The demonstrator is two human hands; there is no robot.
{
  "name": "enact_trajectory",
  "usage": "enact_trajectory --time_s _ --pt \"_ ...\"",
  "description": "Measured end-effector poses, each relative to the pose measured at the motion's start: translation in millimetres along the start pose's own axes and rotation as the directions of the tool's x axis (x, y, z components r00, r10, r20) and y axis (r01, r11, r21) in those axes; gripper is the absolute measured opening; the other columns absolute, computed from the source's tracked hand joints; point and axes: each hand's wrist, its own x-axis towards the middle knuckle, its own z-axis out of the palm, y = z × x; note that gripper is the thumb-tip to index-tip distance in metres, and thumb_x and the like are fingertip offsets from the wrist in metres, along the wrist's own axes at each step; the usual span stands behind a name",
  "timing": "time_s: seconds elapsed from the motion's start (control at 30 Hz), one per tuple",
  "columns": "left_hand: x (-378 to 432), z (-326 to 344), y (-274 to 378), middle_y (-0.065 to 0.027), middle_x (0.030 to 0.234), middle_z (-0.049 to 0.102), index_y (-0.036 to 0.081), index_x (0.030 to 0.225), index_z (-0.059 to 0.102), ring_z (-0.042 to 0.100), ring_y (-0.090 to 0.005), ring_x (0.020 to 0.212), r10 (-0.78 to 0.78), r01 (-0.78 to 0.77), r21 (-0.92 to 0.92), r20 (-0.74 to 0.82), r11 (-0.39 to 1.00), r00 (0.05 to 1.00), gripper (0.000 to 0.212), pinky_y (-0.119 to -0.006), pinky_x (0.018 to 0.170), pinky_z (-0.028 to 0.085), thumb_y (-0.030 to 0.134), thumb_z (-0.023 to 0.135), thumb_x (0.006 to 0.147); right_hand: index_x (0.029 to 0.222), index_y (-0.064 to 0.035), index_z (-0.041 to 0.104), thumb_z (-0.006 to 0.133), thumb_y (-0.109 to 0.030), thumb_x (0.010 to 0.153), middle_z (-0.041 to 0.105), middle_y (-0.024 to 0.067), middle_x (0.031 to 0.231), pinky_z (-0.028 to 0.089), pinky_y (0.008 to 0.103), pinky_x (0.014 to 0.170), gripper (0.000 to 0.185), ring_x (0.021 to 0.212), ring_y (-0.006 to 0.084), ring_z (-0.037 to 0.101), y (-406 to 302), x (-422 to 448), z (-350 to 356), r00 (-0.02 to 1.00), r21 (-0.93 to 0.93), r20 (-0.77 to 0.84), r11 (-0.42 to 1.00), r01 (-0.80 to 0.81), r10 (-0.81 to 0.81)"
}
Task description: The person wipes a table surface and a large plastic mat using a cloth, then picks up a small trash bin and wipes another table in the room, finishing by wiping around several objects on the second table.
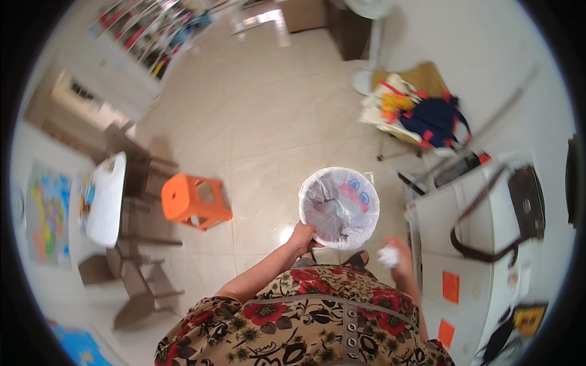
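Observation:
My left hand grips the near left rim of a round wastebasket, which is held in front of my body. A thin whitish plastic bag lines it and folds over the rim, and a pink and blue printed pattern shows on the inner wall. To the right of the basket and apart from it, my right hand holds a small crumpled white wad, paper or plastic; blur hides which. Below the basket, a dark sandal shows on my foot.
An orange plastic stool stands left on the tiled floor, near a white table with chairs. At right is a white cabinet bearing a strapped dark bag. Ahead are a cloth-laden chair and a standing fan.

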Motion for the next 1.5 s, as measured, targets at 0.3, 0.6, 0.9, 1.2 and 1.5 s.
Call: enact_trajectory --time_s 0.3,0.6,0.9,1.2,1.5 --pt "-39.0 -111.6 12.1 -0.0178 0.118 0.053 0.006 0.137 0.029 0.064 -0.0325 0.088 0.062 -0.181 -0.336 -0.336 0.924 0.94 0.062 -0.041 0.059 0.06 0.003 0.047 0.078 0.125 -0.0009 0.053 0.056 -0.012 0.093 0.059 0.0045 0.113 0.044 0.0243 0.085 0.034 0.1 0.01 0.054 -37.6 39.8 154.0 0.601 -0.763 0.509 0.646 -0.016 0.616" --pt "-51.2 -198.2 -51.2 -0.022 0.112 0.056 0.0 0.132 0.033 0.067 -0.0332 0.08 -0.085 -0.454 -0.644 -0.627 0.616 0.775 0.059 -0.04 0.054 0.061 -0.003 0.045 0.074 0.123 -0.0026 0.056 0.065 -0.009 0.085 0.063 0.0067 0.104 0.047 0.0275 0.083 0.04 0.094 0.0137 0.058 -18.8 95.5 306.7 0.525 -0.848 0.53 0.421 0.322 0.666" --pt "-55.0 -277.3 -137.1 -0.0229 0.106 0.059 -0.001 0.131 0.032 0.067 -0.0347 0.079 -0.313 -0.602 -0.706 -0.706 0.372 0.635 0.058 -0.041 0.055 0.061 0.001 0.041 0.074 0.114 -0.0057 0.058 0.07 -0.013 0.071 0.065 0.011 0.097 0.053 0.0346 0.069 0.045 0.079 0.0279 0.065 -31.7 9.7 556.3 -0.494 0.236 0.839 0.667 0.707 0.226" --pt "-71.1 -371.7 -127.1 -0.0252 0.111 0.058 -0.005 0.13 0.035 0.066 -0.0355 0.086 -0.47 -0.757 -0.612 -0.75 0.228 0.465 0.053 -0.04 0.063 0.062 0.002 0.039 0.078 0.093 -0.013 0.065 0.072 -0.024 0.072 0.05 -0.002 0.067 0.028 0.0232 0.041 0.024 0.052 0.0109 0.043 34.3 -74.4 672.3 -0.543 0.672 0.697 0.692 0.264 -0.469" --pt "-103.0 -339.3 -123.2 -0.0255 0.107 0.057 -0.012 0.125 0.035 0.066 -0.0353 0.084 -0.512 -0.849 -0.474 -0.802 0.234 0.307 0.048 -0.04 0.064 0.062 0.005 0.042 0.08 0.098 -0.0139 0.067 0.068 -0.013 0.065 0.06 0.001 0.081 0.042 0.0274 0.056 0.033 0.072 0.0157 0.056 12.7 -29.7 666.8 -0.84 0.741 0.476 0.633 0.224 -0.261"
